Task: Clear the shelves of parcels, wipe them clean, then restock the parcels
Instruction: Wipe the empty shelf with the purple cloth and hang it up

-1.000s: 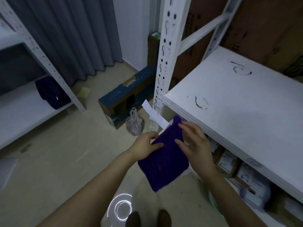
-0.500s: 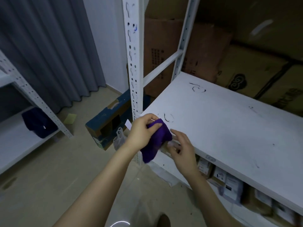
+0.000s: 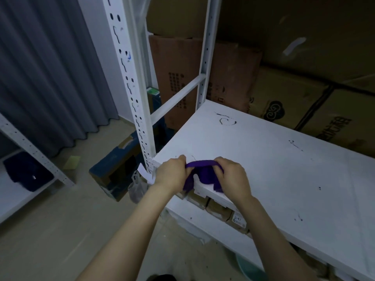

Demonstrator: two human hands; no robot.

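**Cloth bunched at the shelf corner**

Left hand [image 3: 172, 175] and right hand [image 3: 231, 177] each grip the purple cloth [image 3: 205, 173] at the white shelf's [image 3: 284, 169] front corner, six o'clock. Parcels [image 3: 219, 209] sit just beneath. Best to fold the cloth flat, press evenly, and stroke toward the black scuffs [image 3: 227, 120] at twelve o'clock.

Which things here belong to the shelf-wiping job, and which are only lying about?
Job: purple cloth, gripped by left hand and right hand; white shelf; small parcels below it.
Lying about: blue carton on the floor; plastic bag; yellow sheet; dark garment; brown cardboard boxes behind.
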